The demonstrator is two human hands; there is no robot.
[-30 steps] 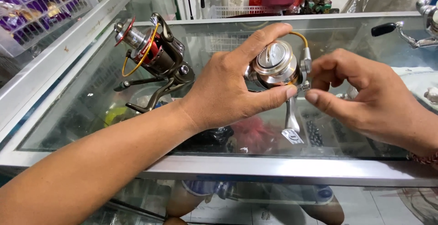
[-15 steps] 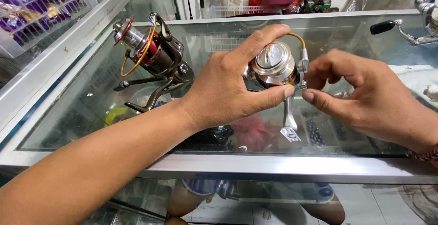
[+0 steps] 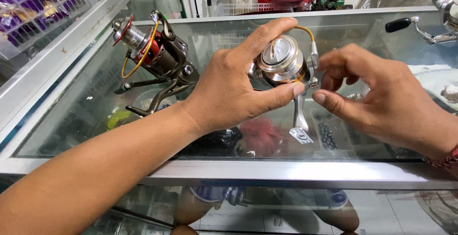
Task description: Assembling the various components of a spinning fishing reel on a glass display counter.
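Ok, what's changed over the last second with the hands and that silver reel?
The right hand has opened slightly: its fingers, pinched close beside the silver reel before, are now spread a little, near the reel's right side. Whether they touch it cannot be told. The left hand keeps its grip on the reel, in the same place above the glass counter. The red and gold reel has not moved.

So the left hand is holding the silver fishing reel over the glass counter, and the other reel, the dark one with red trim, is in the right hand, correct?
Not quite. The left hand does hold the silver fishing reel over the glass counter, but the dark reel with red trim is not in the right hand. The head view shows it resting on the counter, left of both hands, touched by neither.
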